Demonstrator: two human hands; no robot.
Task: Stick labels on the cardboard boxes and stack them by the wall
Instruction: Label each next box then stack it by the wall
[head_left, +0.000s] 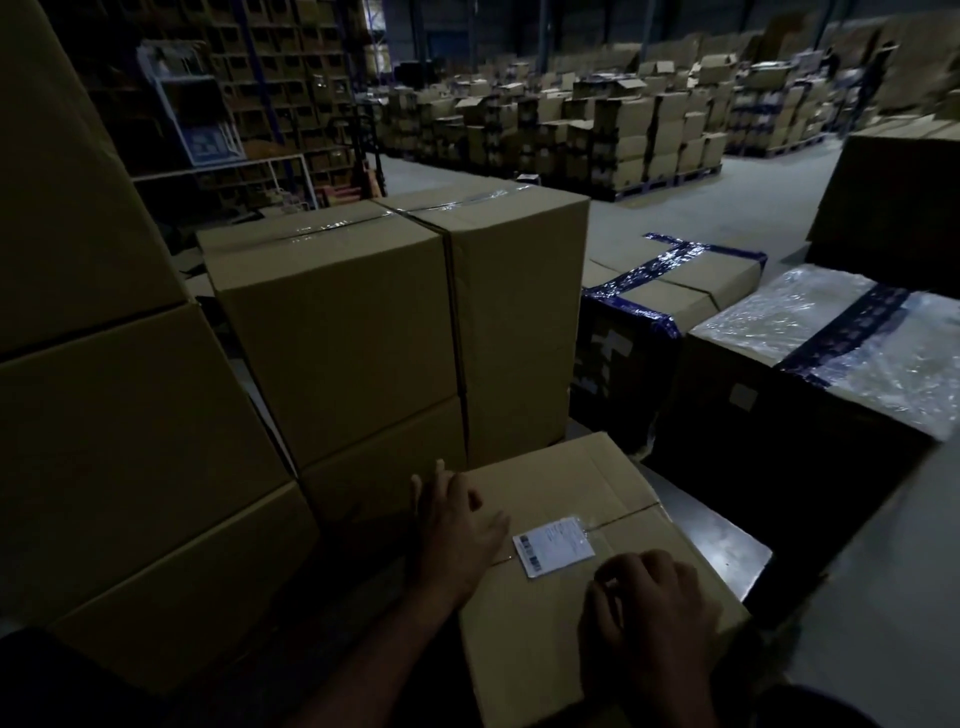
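At nine o'clock the stack (130, 415) is standing tall, and at six o'clock we are resting our left hand (457, 525) flat, fingers loose and gripping nothing, on the left edge of the box (597, 613), whose label (553, 545) is lying across the top seam. At five o'clock our right hand (644, 608) is pressing curled fingertips onto the lid, clamped on nothing. We are judging the box stiff, smooth and probably weighty, so we are favouring its bottom edges or opposite corners, not the flaps.
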